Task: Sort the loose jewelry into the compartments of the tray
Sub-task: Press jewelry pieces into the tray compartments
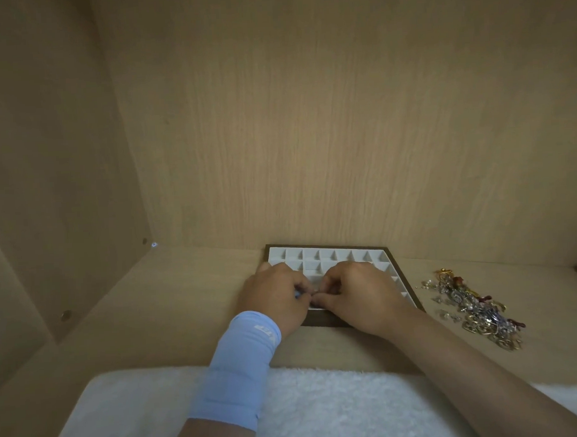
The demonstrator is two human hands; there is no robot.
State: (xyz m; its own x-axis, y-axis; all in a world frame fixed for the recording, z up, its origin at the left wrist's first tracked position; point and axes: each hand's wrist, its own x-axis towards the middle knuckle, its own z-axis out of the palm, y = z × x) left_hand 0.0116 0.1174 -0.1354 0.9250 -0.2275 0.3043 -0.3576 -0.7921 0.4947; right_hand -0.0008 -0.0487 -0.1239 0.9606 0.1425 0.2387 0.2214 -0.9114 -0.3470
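Where the fingertips of both hands meet, curled inward, they pinch a small piece, too small to identify, low over the near cells of the tray. Left hand and right hand hide the tray's middle. The far row shows no jewelry. The heap lies right of the tray, apart from it. Judgement: pieces are light, thin and snag-prone, the chains likely tangled. Take one by a clasp or solid part, lift slowly, and tease it free rather than pull.
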